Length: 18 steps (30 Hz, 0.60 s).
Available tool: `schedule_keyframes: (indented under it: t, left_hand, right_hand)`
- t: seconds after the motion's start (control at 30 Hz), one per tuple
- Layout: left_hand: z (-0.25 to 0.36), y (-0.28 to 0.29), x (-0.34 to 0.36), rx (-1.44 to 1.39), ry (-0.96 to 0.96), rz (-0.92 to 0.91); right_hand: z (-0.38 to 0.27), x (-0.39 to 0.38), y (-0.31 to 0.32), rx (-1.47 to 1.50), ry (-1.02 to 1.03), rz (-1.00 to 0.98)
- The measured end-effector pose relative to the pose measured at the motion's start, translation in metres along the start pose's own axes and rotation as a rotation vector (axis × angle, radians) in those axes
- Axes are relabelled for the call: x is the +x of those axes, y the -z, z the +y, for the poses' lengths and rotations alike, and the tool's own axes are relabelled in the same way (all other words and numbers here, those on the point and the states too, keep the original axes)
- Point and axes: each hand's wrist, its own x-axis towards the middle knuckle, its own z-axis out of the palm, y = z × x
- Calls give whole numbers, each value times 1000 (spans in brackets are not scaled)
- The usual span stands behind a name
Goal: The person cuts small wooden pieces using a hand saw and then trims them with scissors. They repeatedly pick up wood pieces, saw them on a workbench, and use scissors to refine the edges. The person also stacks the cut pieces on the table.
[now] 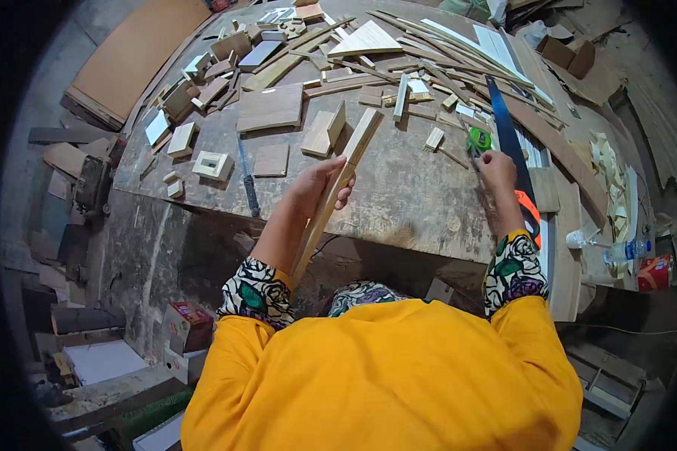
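Observation:
My left hand (320, 186) is wrapped round a long, narrow wood strip (363, 135). The strip slants from above the bench's front edge down past my left forearm, and a line crosses it just above my fingers. On the right, my right hand (498, 171) is closed, its fingertips at the near edge of a green tape measure (479, 138). My palm hides part of this grip. Beside that hand lies a handsaw with a dark blue blade (508, 128) and an orange handle (529, 208). A small wood block (434, 139) lies left of the tape measure.
The worn workbench (421, 214) carries many wood offcuts. Nearer pieces include a flat board (271, 107), a square piece (271, 160) and an L-shaped block (324, 131). A thin blue-bladed tool (249, 180) lies left. Long strips (466, 56) pile up behind; a plastic bottle (630, 250) lies far right.

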Motion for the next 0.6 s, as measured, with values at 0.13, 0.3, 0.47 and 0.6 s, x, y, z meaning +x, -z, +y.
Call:
schedule_keyframes:
  t: [0.13,0.3,0.47,0.6]
  left_hand:
    - [12,-20,20,-18,-81,-130]
    - [18,-24,48,-136,-67,-252]
    - [30,-39,69,-62,-101,-234]
    - [33,-46,81,-114,-55,-299]
  right_hand:
    - [14,37,-2,-35,-76,-53]
    - [12,49,6,-122,30,-87]
    - [19,52,9,-32,157,-75]
    - [22,46,5,70,162,-64]
